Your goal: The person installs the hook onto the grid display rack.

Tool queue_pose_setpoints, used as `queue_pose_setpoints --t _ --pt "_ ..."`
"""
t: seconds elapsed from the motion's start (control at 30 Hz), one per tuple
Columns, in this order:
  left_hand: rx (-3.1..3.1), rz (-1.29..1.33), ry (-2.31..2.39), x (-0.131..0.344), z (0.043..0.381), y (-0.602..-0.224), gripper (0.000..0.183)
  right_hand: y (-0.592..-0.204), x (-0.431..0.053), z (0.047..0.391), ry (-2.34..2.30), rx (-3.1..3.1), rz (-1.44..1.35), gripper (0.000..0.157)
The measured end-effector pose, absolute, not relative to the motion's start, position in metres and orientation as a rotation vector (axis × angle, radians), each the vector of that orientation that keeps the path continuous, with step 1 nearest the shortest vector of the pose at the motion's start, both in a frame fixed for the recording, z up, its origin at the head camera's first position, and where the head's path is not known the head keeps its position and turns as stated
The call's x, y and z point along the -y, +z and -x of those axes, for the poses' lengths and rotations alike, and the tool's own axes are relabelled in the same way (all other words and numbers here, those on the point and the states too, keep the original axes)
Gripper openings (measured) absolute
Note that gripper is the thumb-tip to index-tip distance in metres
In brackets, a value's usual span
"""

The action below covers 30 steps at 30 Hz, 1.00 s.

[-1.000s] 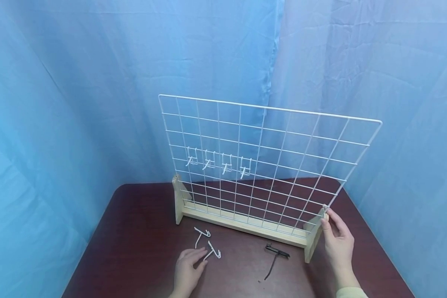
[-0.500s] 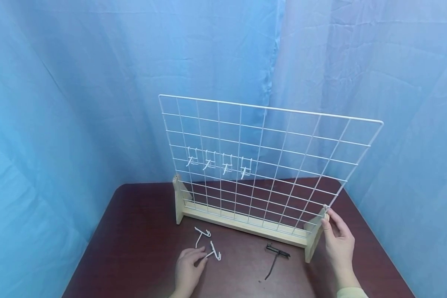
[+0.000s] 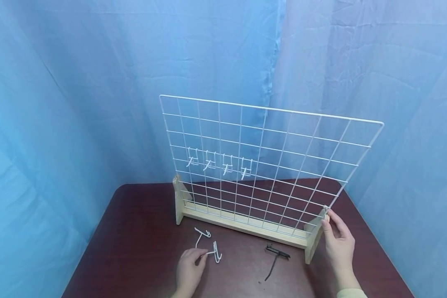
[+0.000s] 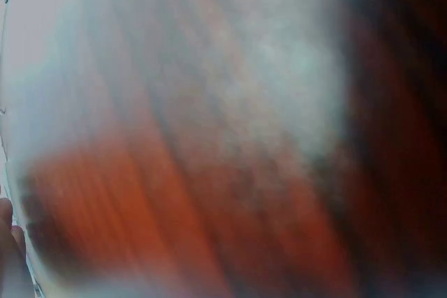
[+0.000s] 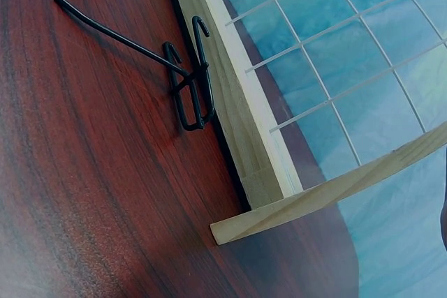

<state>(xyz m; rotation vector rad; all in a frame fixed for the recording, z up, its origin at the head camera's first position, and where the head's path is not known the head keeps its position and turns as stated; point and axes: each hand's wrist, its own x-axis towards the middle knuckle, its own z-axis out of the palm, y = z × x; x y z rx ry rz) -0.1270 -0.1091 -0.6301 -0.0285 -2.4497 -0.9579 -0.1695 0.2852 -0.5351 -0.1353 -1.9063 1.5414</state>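
Observation:
Near the front of the table, my left hand (image 3: 191, 269) pinches the prong of a white wire display hook (image 3: 217, 253). A second white hook (image 3: 202, 234) lies on the table just beyond that hand. With thumb and fingers my right hand (image 3: 340, 248) holds the right end piece (image 3: 312, 244) of a wooden stand, beside the grid's edge. A white wire grid panel (image 3: 268, 108) stands upright in that stand. Several white hooks (image 3: 244, 170) hang in a row on its left half. The left wrist view is mostly blur, with fingertips (image 4: 10, 246) at its left edge.
A black wire hook (image 3: 277, 253) lies on the dark red table (image 3: 141, 231), in front of the stand's base bar (image 3: 242, 228). In the right wrist view the black hook (image 5: 192, 92) is close beside that bar. Blue curtains (image 3: 108, 91) surround the table.
The white hook at my left hand has turned from lying slantwise to having its clip end more upright, lifted by the prong. My right hand has stayed on the stand.

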Motion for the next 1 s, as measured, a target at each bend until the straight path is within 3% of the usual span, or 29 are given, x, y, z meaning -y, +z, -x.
queue_pose_setpoints --t 0.4,1.0 --pt "2.476 0.0 -1.02 0.104 0.13 -0.621 0.018 -0.534 -0.284 0.168 1.521 1.931 0.141 0.037" --pt "2.302 0.157 -1.02 0.104 0.136 -0.618 0.024 -0.535 -0.285 0.169 1.507 1.937 0.153 0.038"
